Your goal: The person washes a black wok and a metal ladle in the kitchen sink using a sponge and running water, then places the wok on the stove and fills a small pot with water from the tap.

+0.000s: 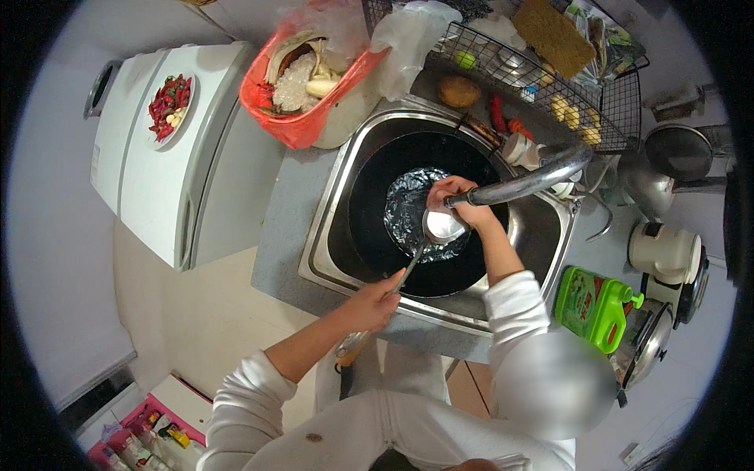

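Note:
My left hand [372, 305] grips the long handle of a metal ladle [446, 226] over the sink. My right hand [450, 197] is at the ladle's bowl, under the end of the curved metal faucet [524, 179]; its fingers are partly hidden, so whether it grips the rim or something else cannot be told. Below both hands a large black wok [368, 218] sits in the stainless steel sink [539, 235], with rippling water [406, 218] at its bottom.
A red bag of scraps [283, 126] stands behind the sink at left. Wire baskets [506, 44] line the back. A green detergent jug [591, 306] and rice cooker [662, 252] stand at right. A plate of chillies and garlic [187, 120] rests on the white refrigerator [159, 194].

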Tool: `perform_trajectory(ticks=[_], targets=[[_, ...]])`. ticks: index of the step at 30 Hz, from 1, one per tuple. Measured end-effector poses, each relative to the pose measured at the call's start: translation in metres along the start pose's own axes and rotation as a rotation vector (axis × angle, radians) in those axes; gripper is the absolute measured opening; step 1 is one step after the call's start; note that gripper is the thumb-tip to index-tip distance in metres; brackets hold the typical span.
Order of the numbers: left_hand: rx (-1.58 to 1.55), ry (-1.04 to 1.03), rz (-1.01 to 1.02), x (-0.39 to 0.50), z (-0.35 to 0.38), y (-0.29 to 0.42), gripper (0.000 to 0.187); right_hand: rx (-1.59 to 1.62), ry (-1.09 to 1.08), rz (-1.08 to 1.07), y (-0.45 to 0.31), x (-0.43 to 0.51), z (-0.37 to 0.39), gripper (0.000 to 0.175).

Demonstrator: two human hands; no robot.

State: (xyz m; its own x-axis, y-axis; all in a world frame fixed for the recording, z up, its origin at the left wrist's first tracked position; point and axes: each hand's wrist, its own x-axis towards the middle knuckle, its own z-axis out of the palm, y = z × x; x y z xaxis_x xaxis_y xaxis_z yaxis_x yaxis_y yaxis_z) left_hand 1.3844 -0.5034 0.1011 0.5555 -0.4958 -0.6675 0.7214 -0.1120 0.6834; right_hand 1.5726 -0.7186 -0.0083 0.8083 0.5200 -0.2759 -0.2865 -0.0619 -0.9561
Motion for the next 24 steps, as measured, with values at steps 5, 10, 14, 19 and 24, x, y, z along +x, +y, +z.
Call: perform_trajectory(ticks=[5,10,14,19,24], targets=[[-0.173,0.084,0.077,0.006,0.008,-0.018,0.051,0.439,0.468,0.091,0.024,-0.009,0.034,0.032],[-0.369,0.121,0.024,0.018,0.013,-0.015,0.050,1.011,0.693,0.086,0.036,-0.002,0.068,0.019],[-0.461,0.109,0.023,0.029,0.009,-0.014,0.050,1.084,0.685,0.247,0.038,-0.002,0.094,0.032],[-0.460,0.067,-0.019,0.041,-0.003,-0.001,0.050,1.112,0.498,0.390,0.035,-0.017,0.112,0.031],[-0.332,0.196,0.047,0.043,0.004,-0.005,0.048,0.809,0.399,0.361,0.004,-0.057,0.130,0.033]])
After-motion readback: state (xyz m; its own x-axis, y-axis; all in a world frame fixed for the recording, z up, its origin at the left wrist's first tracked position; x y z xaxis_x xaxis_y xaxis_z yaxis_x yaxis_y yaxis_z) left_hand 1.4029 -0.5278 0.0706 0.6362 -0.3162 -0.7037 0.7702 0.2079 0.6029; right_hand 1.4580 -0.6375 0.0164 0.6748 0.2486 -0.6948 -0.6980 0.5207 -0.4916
